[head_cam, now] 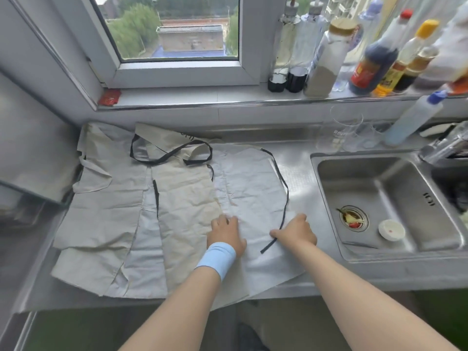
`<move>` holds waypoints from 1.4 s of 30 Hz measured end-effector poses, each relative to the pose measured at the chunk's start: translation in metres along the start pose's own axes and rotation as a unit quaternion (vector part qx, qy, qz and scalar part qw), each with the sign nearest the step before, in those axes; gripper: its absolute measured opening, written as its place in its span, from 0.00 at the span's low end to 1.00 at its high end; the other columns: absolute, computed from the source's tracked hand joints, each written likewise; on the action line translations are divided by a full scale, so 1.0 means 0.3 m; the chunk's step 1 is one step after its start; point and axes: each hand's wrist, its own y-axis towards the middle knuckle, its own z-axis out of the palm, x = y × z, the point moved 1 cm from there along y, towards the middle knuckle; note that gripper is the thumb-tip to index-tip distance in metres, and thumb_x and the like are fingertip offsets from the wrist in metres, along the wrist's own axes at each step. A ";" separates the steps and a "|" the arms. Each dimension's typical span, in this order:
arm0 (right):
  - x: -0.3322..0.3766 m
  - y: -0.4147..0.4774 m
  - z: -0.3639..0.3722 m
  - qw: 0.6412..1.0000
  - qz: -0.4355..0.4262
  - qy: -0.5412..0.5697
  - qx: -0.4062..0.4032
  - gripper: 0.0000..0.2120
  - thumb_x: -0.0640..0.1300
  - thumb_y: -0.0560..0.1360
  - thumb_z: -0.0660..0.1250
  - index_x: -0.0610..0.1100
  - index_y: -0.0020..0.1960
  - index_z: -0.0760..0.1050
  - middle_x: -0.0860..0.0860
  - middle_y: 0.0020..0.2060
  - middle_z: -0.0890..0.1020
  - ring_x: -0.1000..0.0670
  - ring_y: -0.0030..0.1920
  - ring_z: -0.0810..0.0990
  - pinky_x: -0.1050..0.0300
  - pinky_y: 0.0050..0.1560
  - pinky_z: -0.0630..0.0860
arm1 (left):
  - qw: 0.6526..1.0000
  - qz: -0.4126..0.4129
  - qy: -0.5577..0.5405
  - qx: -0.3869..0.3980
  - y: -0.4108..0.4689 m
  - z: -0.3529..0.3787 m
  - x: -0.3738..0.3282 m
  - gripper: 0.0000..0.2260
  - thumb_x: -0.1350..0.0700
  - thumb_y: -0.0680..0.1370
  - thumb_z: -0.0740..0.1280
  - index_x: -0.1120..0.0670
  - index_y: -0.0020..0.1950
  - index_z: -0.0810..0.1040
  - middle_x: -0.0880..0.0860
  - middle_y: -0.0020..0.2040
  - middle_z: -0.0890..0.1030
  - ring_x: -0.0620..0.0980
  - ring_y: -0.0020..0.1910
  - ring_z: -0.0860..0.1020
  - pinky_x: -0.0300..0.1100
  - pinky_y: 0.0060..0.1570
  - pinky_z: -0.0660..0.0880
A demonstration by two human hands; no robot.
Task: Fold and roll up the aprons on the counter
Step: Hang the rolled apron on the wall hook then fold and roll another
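Observation:
Beige aprons (pixel 182 196) with black straps lie spread and overlapping on the steel counter (pixel 301 171). The right one shows a paler side (pixel 250 188). A long black tie strap (pixel 285 196) curves down its right edge. My left hand (pixel 226 234), with a light blue wristband, rests on the cloth with curled fingers near the apron's lower middle. My right hand (pixel 296 231) lies on the cloth at the strap's lower end, thumb pointing left; whether it pinches the strap is hidden.
A steel sink (pixel 395 198) with a small white bowl (pixel 391 229) lies right of the aprons. Glasses (pixel 339 133) stand behind it. Several bottles (pixel 326 54) line the windowsill. A metal appliance (pixel 33 158) sits at the left. The cloth overhangs the counter's front edge.

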 end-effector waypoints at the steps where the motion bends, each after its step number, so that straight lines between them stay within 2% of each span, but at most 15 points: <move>1: -0.004 -0.010 -0.009 1.000 -0.001 -0.008 0.014 0.31 0.55 0.64 0.76 0.42 0.59 0.67 0.46 0.56 0.79 0.42 0.55 0.80 0.52 0.52 0.75 | 1.000 -0.001 -0.012 0.004 -0.013 0.003 0.003 0.27 0.45 0.74 0.65 0.49 0.71 0.64 0.54 0.70 0.63 0.58 0.69 0.61 0.51 0.63 0.69; 5: 0.057 -0.050 -0.050 0.996 -0.050 -0.072 0.032 0.19 0.59 0.64 0.73 0.47 0.46 0.74 0.52 0.43 0.81 0.47 0.47 0.79 0.50 0.55 0.69 | 0.996 0.003 -0.081 0.027 -0.010 -0.010 0.003 0.25 0.44 0.75 0.63 0.45 0.72 0.65 0.55 0.73 0.63 0.60 0.71 0.61 0.51 0.69 0.63; 8: 0.111 -0.124 -0.095 0.989 -0.130 -0.069 0.023 0.20 0.61 0.65 0.73 0.47 0.42 0.72 0.53 0.39 0.79 0.49 0.43 0.78 0.52 0.49 0.70 | 0.962 -0.002 -0.268 0.054 -0.076 -0.066 -0.016 0.19 0.42 0.77 0.63 0.45 0.67 0.72 0.53 0.68 0.70 0.55 0.64 0.72 0.48 0.66 0.69; 11: 0.185 -0.189 -0.114 0.972 -0.214 -0.018 0.095 0.22 0.61 0.69 0.74 0.45 0.40 0.69 0.52 0.37 0.75 0.52 0.37 0.75 0.56 0.37 0.69 | 0.822 -0.089 -0.541 0.153 -0.145 -0.141 -0.015 0.22 0.38 0.79 0.59 0.50 0.64 0.73 0.54 0.59 0.76 0.55 0.49 0.79 0.52 0.48 0.79; 13: 0.245 -0.236 -0.119 0.955 -0.242 0.037 0.168 0.20 0.58 0.72 0.72 0.41 0.45 0.74 0.48 0.42 0.81 0.49 0.42 0.80 0.53 0.42 0.75 | 0.744 -0.091 -0.626 0.216 -0.187 -0.188 0.021 0.29 0.31 0.76 0.58 0.52 0.66 0.73 0.57 0.58 0.77 0.61 0.50 0.81 0.56 0.42 0.80; 17: 0.335 -0.322 -0.073 0.907 -0.245 0.077 0.333 0.21 0.59 0.74 0.68 0.45 0.60 0.78 0.48 0.59 0.81 0.49 0.60 0.78 0.54 0.54 0.74 | 0.682 -0.093 -0.683 0.243 -0.269 -0.237 0.145 0.33 0.26 0.72 0.57 0.49 0.65 0.74 0.58 0.64 0.75 0.67 0.57 0.79 0.60 0.44 0.79; 20: 0.353 -0.363 -0.003 0.888 -0.262 0.057 0.374 0.19 0.59 0.71 0.67 0.50 0.56 0.82 0.54 0.60 0.79 0.52 0.62 0.73 0.58 0.55 0.67 | 0.742 -0.150 -0.633 0.162 -0.318 -0.247 0.242 0.31 0.35 0.70 0.69 0.49 0.68 0.70 0.52 0.68 0.69 0.63 0.61 0.75 0.55 0.44 0.81; 23: 0.342 -0.377 0.088 0.903 -0.296 0.084 0.301 0.11 0.46 0.72 0.64 0.50 0.49 0.84 0.54 0.50 0.81 0.51 0.49 0.77 0.58 0.47 0.71 | 0.838 -0.135 -0.516 0.114 -0.345 -0.232 0.304 0.17 0.60 0.75 0.69 0.61 0.63 0.76 0.57 0.59 0.77 0.52 0.46 0.80 0.44 0.42 0.82; 25: 0.328 -0.378 0.142 0.924 -0.312 0.078 0.206 0.18 0.39 0.71 0.60 0.50 0.57 0.80 0.51 0.57 0.79 0.50 0.55 0.77 0.59 0.52 0.73 | 0.848 -0.182 -0.492 0.070 -0.347 -0.211 0.342 0.11 0.64 0.75 0.65 0.60 0.58 0.78 0.59 0.54 0.79 0.56 0.42 0.80 0.50 0.36 0.82; 27: 0.322 -0.369 0.182 0.926 -0.345 0.003 0.150 0.25 0.39 0.70 0.61 0.50 0.67 0.74 0.47 0.69 0.69 0.46 0.69 0.69 0.55 0.66 0.68 | 0.866 -0.217 -0.447 0.051 -0.342 -0.189 0.392 0.12 0.61 0.74 0.65 0.57 0.57 0.77 0.59 0.56 0.78 0.62 0.47 0.80 0.56 0.38 0.82; 30: 0.329 -0.338 0.233 0.906 -0.372 -0.095 0.177 0.31 0.39 0.73 0.61 0.49 0.75 0.64 0.45 0.77 0.57 0.44 0.77 0.58 0.53 0.75 0.58 | 0.925 -0.233 -0.256 0.155 -0.339 -0.158 0.445 0.19 0.54 0.74 0.65 0.56 0.64 0.72 0.58 0.61 0.77 0.59 0.54 0.80 0.53 0.52 0.80; 34: 0.357 -0.281 0.266 0.884 -0.361 -0.195 0.225 0.29 0.44 0.76 0.58 0.50 0.77 0.62 0.49 0.77 0.62 0.46 0.75 0.63 0.54 0.73 0.63 | 0.898 -0.242 -0.166 0.327 -0.330 -0.197 0.463 0.17 0.51 0.82 0.61 0.58 0.68 0.71 0.55 0.66 0.77 0.55 0.43 0.81 0.44 0.45 0.78; 36: 0.391 -0.244 0.260 0.883 -0.351 -0.212 0.229 0.26 0.46 0.76 0.57 0.52 0.75 0.66 0.51 0.73 0.69 0.47 0.71 0.69 0.55 0.69 0.68 | 0.895 -0.244 -0.129 0.349 -0.271 -0.237 0.479 0.21 0.48 0.82 0.59 0.60 0.70 0.69 0.56 0.67 0.76 0.55 0.51 0.81 0.45 0.51 0.76; 40: 0.521 -0.141 0.200 0.888 -0.365 -0.206 0.188 0.22 0.42 0.75 0.57 0.53 0.66 0.75 0.51 0.68 0.76 0.48 0.67 0.74 0.57 0.65 0.71 | 0.966 -0.179 -0.123 0.143 -0.071 -0.357 0.478 0.10 0.52 0.78 0.63 0.57 0.46 0.78 0.54 0.47 0.84 0.54 0.38 0.81 0.40 0.38 0.76; 42: 0.594 -0.076 0.158 0.892 -0.375 -0.196 0.159 0.21 0.41 0.75 0.56 0.52 0.64 0.77 0.50 0.66 0.76 0.47 0.66 0.75 0.57 0.64 0.72 | 0.979 -0.132 -0.151 0.046 0.027 -0.416 0.457 0.07 0.53 0.76 0.64 0.54 0.42 0.78 0.54 0.46 0.85 0.55 0.43 0.83 0.40 0.44 0.77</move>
